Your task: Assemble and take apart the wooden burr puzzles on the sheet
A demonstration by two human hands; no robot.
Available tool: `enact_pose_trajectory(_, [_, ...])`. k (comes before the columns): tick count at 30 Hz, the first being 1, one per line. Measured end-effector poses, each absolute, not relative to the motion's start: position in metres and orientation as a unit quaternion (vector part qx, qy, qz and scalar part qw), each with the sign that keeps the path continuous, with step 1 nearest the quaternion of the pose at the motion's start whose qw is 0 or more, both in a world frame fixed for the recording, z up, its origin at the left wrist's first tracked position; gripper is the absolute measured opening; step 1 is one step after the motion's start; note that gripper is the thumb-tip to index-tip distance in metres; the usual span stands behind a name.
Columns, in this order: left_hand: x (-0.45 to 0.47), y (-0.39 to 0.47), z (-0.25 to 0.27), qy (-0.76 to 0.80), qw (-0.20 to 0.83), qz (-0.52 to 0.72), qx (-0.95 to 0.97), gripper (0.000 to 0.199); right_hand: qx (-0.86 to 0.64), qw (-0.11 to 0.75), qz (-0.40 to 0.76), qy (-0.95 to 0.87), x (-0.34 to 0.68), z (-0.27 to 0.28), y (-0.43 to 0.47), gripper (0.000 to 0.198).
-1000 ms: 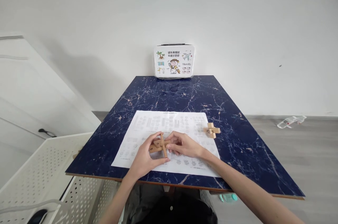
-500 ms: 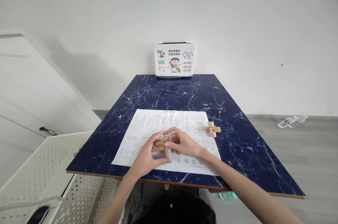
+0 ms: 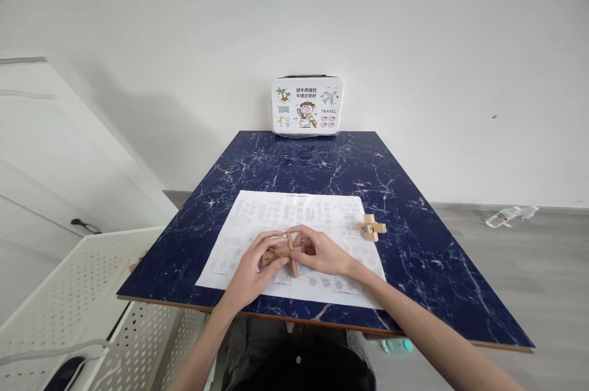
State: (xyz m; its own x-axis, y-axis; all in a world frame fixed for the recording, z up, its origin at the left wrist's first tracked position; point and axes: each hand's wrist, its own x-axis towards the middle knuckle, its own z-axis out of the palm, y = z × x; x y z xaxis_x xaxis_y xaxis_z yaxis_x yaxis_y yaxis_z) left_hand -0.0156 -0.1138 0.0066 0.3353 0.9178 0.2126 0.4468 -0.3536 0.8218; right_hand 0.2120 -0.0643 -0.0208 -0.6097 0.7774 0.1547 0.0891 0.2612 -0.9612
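Being gripped between two bare hands is a cross-shaped assembly of light-brown wooden bars [image 3: 294,268], held over the lower middle of a white printed paper sheet [image 3: 276,210]. Its left part, marked with a black "2", is enclosed by the thumb and fingers of the left hand [image 3: 253,265]; near the crossing, it is pinched between the thumb and bent fingers of the right hand [image 3: 324,253]. Whether the sheet is touched by the assembly cannot be told. Over the sheet's right edge, a second cross of pale wooden blocks [image 3: 370,228] is set. The sheet, covered with faint grey diagrams, is laid on a dark-blue, white-veined tabletop [image 3: 304,164]. At the far edge, a white rectangular case with a black handle [image 3: 307,106] is stood against a white wall [image 3: 414,72], its front printed with cartoon travel pictures. To the right, a clear plastic bottle [image 3: 510,216] can be seen on the grey floor [image 3: 510,268].
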Motion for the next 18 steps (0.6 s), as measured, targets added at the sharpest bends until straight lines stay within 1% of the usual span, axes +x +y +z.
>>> enact_pose_trajectory(2, [-0.0148, -0.1127, 0.0059, 0.472, 0.328, 0.345, 0.742, 0.021, -0.295, 0.330, 0.533, -0.721, 0.2110, -0.0211, -0.0649, 0.042])
enact_pose_trajectory(3, [-0.0142, -0.1124, 0.0058, 0.478, 0.325, 0.342, 0.741, 0.020, -0.298, 0.331, 0.531, -0.721, 0.2104, -0.0210, -0.0652, 0.041])
enact_pose_trajectory(9, [-0.0114, -0.1140, 0.0069, 0.483, 0.306, 0.354, 0.740, 0.021, -0.356, 0.363, 0.495, -0.704, 0.2103, -0.0192, -0.0638, 0.031])
enact_pose_trajectory(12, [-0.0120, -0.1145, 0.0065, 0.492, 0.306, 0.358, 0.733, 0.019, -0.340, 0.360, 0.494, -0.714, 0.2135, -0.0177, -0.0638, 0.033])
enact_pose_trajectory(13, [-0.0123, -0.1144, 0.0062, 0.497, 0.306, 0.360, 0.728, 0.018, -0.325, 0.355, 0.490, -0.726, 0.2145, -0.0171, -0.0645, 0.039])
enact_pose_trajectory(14, [-0.0127, -0.1143, 0.0059, 0.503, 0.305, 0.363, 0.722, 0.018, -0.310, 0.349, 0.482, -0.742, 0.2153, -0.0165, -0.0655, 0.049])
enact_pose_trajectory(17, [-0.0131, -0.1139, 0.0056, 0.515, 0.302, 0.367, 0.713, 0.017, -0.281, 0.335, 0.433, -0.789, 0.2156, -0.0158, -0.0689, 0.089])
enact_pose_trajectory(18, [-0.0130, -0.1138, 0.0058, 0.515, 0.301, 0.367, 0.713, 0.017, -0.277, 0.329, 0.420, -0.799, 0.2151, -0.0162, -0.0697, 0.098])
